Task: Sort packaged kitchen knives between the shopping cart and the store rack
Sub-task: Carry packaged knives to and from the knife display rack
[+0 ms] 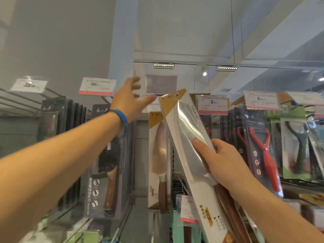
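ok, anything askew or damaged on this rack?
Only the packaged knife is askew. It is tilted in the right hand, unlike the hanging knife pack behind it. The left hand is raised, open. No visible damage.

My right hand (220, 160) holds a packaged knife (187, 130) in front of the rack (22, 102), its top leaning toward 11 o'clock. Just behind it, at 9 o'clock, is a hanging knife pack (157, 155). My left hand (129, 99) is raised at 9 o'clock of that top, near it. Farther toward 9 o'clock the boxed knives (103, 172) hang under a price tag (97, 86). At 3 o'clock hang peelers (266, 155).
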Motion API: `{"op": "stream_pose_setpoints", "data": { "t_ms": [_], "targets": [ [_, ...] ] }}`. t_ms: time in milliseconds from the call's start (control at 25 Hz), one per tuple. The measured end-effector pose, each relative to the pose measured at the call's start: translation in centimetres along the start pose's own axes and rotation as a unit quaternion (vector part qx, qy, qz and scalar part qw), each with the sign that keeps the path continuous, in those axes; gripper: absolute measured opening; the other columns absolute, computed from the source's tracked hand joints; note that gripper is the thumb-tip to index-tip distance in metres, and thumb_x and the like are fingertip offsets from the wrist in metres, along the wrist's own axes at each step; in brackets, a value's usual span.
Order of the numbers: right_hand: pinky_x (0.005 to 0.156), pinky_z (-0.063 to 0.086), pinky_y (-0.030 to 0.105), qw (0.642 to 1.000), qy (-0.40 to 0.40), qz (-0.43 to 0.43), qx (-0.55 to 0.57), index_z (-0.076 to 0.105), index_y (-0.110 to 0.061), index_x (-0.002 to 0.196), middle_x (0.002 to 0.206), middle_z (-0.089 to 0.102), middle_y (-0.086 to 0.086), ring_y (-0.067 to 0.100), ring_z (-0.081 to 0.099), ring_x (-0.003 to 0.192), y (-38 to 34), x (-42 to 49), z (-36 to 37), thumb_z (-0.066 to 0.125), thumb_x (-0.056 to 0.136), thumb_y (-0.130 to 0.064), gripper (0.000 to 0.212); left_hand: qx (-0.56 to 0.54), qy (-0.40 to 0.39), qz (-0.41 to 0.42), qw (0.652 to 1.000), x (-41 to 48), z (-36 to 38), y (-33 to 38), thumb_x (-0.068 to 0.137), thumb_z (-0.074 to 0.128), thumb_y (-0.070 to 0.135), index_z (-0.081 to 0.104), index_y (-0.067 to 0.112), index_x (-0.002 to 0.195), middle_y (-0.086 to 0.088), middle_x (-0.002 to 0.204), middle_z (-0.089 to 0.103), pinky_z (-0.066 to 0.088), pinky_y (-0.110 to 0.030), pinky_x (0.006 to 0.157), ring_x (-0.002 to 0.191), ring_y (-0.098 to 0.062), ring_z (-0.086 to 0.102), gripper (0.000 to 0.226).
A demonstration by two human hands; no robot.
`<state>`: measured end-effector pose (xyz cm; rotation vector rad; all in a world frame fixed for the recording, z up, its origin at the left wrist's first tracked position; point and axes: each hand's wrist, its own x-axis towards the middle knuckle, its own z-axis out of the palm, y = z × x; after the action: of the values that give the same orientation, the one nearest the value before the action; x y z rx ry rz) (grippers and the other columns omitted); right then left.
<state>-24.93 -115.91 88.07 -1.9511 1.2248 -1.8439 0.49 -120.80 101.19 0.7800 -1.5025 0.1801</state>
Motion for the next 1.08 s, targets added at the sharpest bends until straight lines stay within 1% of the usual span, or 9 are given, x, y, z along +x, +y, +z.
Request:
{"op": "stream_pose_setpoints", "data": {
  "t_ms": [80,200,280,360,440,600,720,920,1080],
  "targets": [
    [0.047,0.049,0.011,1.000,-0.015,0.001,0.022,0.068,-0.032,0.096,0.080,0.073,-0.022,-0.002,0.071,0.068,0.1,-0.4,1.4,0.063,0.090,-0.063,0.032,0.093,-0.009,0.060,0.994,2.6,-1.0,2.3,0.083,0.073,0.053,0.055,0.027,0.130,0.011,0.117,0.065,0.052,-0.024,0.080,0.099,-0.007,0.063,0.056],
    [0.048,0.048,0.011,0.999,-0.025,0.010,0.041,0.070,-0.029,0.095,0.079,0.074,-0.017,-0.002,0.069,0.067,0.5,-1.3,4.5,0.065,0.091,-0.060,0.032,0.157,-0.075,0.043,0.984,4.6,-2.4,4.5,0.080,0.078,0.045,0.059,0.030,0.114,0.010,0.096,0.066,0.047,-0.022,0.060,0.082,-0.007,0.062,0.042],
    [0.046,0.045,0.008,0.997,-0.028,0.030,0.068,0.070,-0.026,0.094,0.077,0.074,-0.013,-0.005,0.067,0.065,0.4,-1.6,6.2,0.064,0.093,-0.057,0.032,0.221,-0.132,0.061,0.964,4.5,-2.0,5.2,0.083,0.075,0.044,0.065,0.029,0.105,0.008,0.089,0.065,0.041,-0.022,0.058,0.074,-0.008,0.057,0.028],
    [0.047,0.045,0.009,0.997,-0.025,0.032,0.070,0.068,-0.026,0.094,0.080,0.073,-0.011,-0.003,0.068,0.068,0.2,-1.6,7.1,0.063,0.093,-0.058,0.033,0.264,-0.137,0.093,0.950,4.0,-1.4,5.0,0.091,0.066,0.045,0.067,0.025,0.093,0.008,0.078,0.059,0.036,-0.022,0.056,0.069,-0.007,0.051,0.020],
    [0.050,0.048,0.012,0.996,-0.021,0.042,0.078,0.066,-0.028,0.097,0.085,0.073,-0.011,0.002,0.070,0.072,0.0,-1.6,7.7,0.060,0.093,-0.061,0.034,0.264,-0.128,0.105,0.950,3.2,-1.4,4.5,0.095,0.059,0.046,0.063,0.027,0.085,0.010,0.072,0.054,0.033,-0.022,0.054,0.066,-0.006,0.047,0.022],
    [0.057,0.053,0.016,0.996,-0.019,0.050,0.069,0.067,-0.028,0.092,0.078,0.073,-0.014,-0.001,0.069,0.069,0.1,-2.1,9.0,0.061,0.093,-0.060,0.033,0.260,-0.129,0.116,0.950,2.4,-2.2,3.7,0.098,0.055,0.045,0.068,0.020,0.091,0.005,0.071,0.057,0.034,-0.023,0.053,0.063,-0.009,0.048,0.029],
    [0.076,0.061,0.037,0.995,0.003,0.067,0.079,0.064,-0.028,0.095,0.090,0.073,-0.007,0.011,0.072,0.080,0.3,-2.3,8.7,0.059,0.093,-0.062,0.035,0.247,-0.120,0.119,0.954,2.1,-2.3,3.3,0.097,0.056,0.046,0.069,0.019,0.091,0.006,0.066,0.056,0.031,-0.022,0.050,0.058,-0.008,0.046,0.032],
    [0.083,0.060,0.048,0.994,-0.030,0.091,0.058,0.067,-0.019,0.094,0.091,0.074,0.001,0.021,0.072,0.084,-0.2,-3.0,9.2,0.061,0.094,-0.058,0.040,0.214,-0.084,0.125,0.965,1.6,-1.5,2.5,0.095,0.057,0.051,0.073,0.020,0.093,0.006,0.063,0.058,0.035,-0.024,0.051,0.056,-0.009,0.049,0.035],
    [0.079,0.060,0.046,0.998,-0.003,0.037,0.059,0.068,-0.020,0.091,0.086,0.074,-0.001,0.018,0.071,0.080,-0.9,-3.4,8.7,0.060,0.091,-0.065,0.045,0.211,-0.069,0.131,0.966,1.7,-1.2,1.8,0.094,0.057,0.054,0.072,0.025,0.094,0.005,0.071,0.064,0.041,-0.024,0.054,0.062,-0.010,0.053,0.033]
  ]
}}
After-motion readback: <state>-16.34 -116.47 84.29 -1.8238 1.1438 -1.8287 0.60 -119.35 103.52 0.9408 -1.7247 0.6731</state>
